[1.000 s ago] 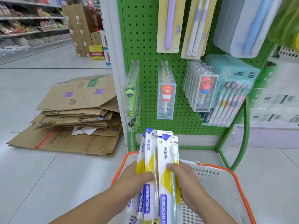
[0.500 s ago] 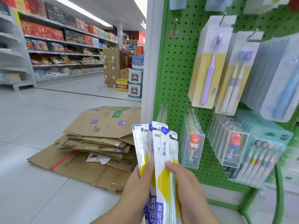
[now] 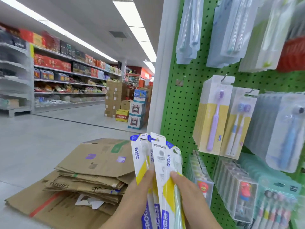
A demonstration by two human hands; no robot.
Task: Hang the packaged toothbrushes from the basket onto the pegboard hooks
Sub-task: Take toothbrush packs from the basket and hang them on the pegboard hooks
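Both hands grasp a fan of packaged toothbrushes [image 3: 158, 164], held upright: left hand [image 3: 140, 192] on the left packs, right hand [image 3: 189, 194] on the right. The empty hook [image 3: 180, 79] sits above and right, nearer the right hand.

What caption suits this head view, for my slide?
Both hands hold packaged toothbrushes before a green pegboard.

Glossy white-and-yellow card toothbrush packs [image 3: 162, 164] with clear plastic blisters; right of the grip, matt green perforated metal pegboard [image 3: 184, 113]; left, rough brown flattened cardboard [image 3: 92, 172].
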